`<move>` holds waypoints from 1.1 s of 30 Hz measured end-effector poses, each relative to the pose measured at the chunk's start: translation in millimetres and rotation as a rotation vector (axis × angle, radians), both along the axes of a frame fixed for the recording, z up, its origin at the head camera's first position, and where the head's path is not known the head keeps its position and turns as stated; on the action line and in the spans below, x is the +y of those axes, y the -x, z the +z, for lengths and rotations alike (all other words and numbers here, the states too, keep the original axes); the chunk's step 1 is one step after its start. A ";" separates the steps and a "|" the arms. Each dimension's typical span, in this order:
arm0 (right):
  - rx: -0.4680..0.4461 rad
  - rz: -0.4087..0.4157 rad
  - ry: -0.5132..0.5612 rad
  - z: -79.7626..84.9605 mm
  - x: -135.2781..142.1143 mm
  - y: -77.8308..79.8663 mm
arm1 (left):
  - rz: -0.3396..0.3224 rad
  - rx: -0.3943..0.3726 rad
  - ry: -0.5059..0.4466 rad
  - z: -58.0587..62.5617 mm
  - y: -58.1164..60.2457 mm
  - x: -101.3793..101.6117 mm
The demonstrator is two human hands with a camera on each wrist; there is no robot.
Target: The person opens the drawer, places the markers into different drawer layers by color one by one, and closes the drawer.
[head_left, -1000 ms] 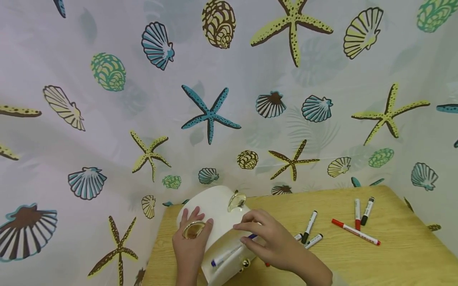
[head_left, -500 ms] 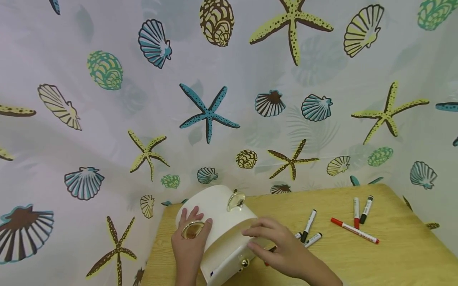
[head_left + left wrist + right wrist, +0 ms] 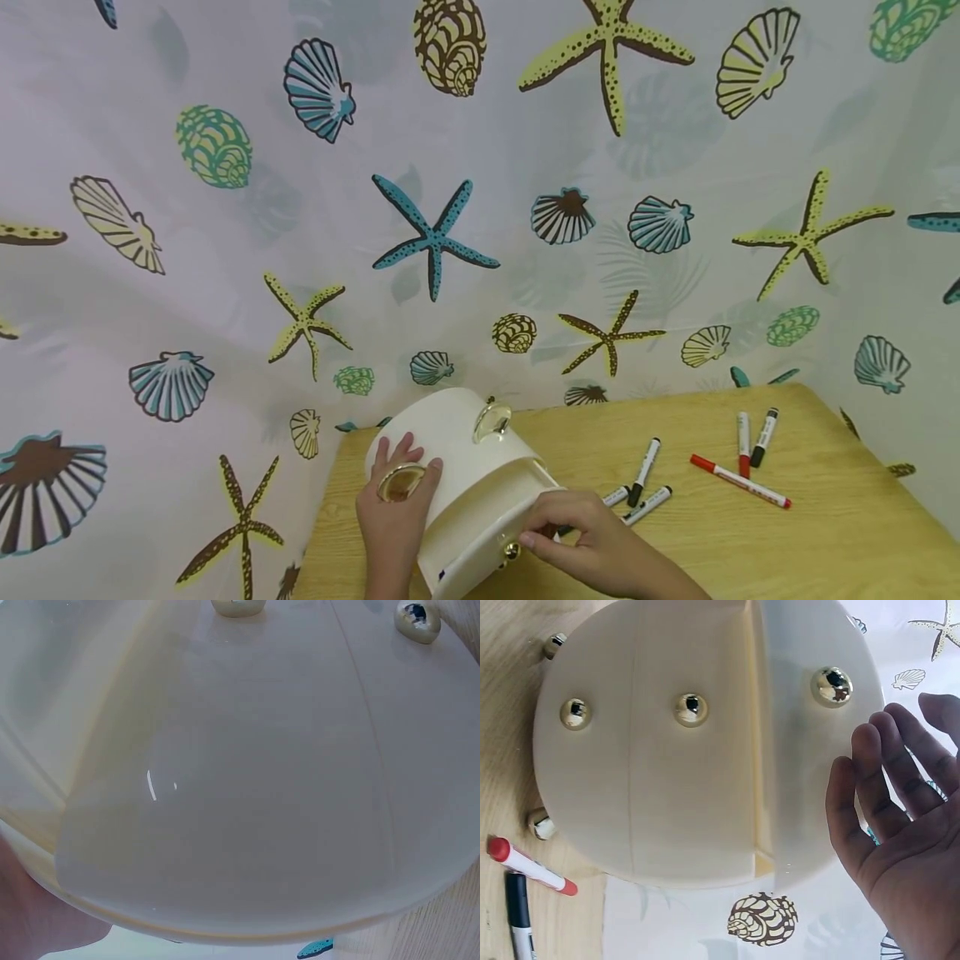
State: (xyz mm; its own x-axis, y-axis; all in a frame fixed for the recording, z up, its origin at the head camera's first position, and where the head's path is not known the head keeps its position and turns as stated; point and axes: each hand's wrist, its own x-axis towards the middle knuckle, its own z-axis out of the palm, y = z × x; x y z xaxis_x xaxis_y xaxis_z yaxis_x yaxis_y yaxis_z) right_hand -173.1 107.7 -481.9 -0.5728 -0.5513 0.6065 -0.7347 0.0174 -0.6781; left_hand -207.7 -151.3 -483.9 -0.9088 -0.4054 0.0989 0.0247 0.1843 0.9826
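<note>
A rounded white drawer box (image 3: 438, 446) with gold knobs and gold ear-like rings stands on the table. Its top drawer (image 3: 487, 504) is pulled out, with a small dark-blue tip (image 3: 442, 573) of a marker showing at the near end inside; the rest is hidden. My left hand (image 3: 393, 512) rests on top of the box, fingers spread around one gold ring (image 3: 401, 482). Beside the drawer front, close to its knob (image 3: 512, 551), is my right hand (image 3: 588, 533). The right wrist view shows its fingers (image 3: 877, 780) loosely extended, holding nothing, near the drawer front (image 3: 802, 780).
Several markers lie to the right of the box, among them a black-capped one (image 3: 645, 472) and a red one (image 3: 740, 481). Another black-capped marker (image 3: 764, 437) lies farther back. A curtain (image 3: 525, 275) with shells and starfish hangs behind the wooden table (image 3: 847, 508).
My right hand has moved from over the open drawer down to its front. The blue marker, visible across the drawer earlier, has dropped lower so only its tip shows. My left hand stays put.
</note>
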 end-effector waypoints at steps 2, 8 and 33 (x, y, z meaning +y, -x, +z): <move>-0.039 -0.007 -0.014 -3.6 0.3 -0.9 | 0.003 0.007 0.003 -0.2 -0.1 0.1; -0.288 -0.032 -0.103 -11.3 0.7 -6.4 | 0.007 -0.003 0.014 0.8 -0.2 -0.7; -0.886 0.181 -0.051 -42.0 -15.6 -14.1 | 0.006 0.012 0.009 1.0 -0.4 0.6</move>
State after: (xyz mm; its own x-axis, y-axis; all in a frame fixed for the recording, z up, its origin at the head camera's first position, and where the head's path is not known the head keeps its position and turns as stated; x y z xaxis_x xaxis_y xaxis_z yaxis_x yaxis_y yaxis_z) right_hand -158.9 92.1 -524.0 -0.7204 -0.6922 -0.0427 0.0611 -0.0021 -0.9981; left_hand -207.3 -150.8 -482.9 -0.9051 -0.4097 0.1136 0.0357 0.1930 0.9805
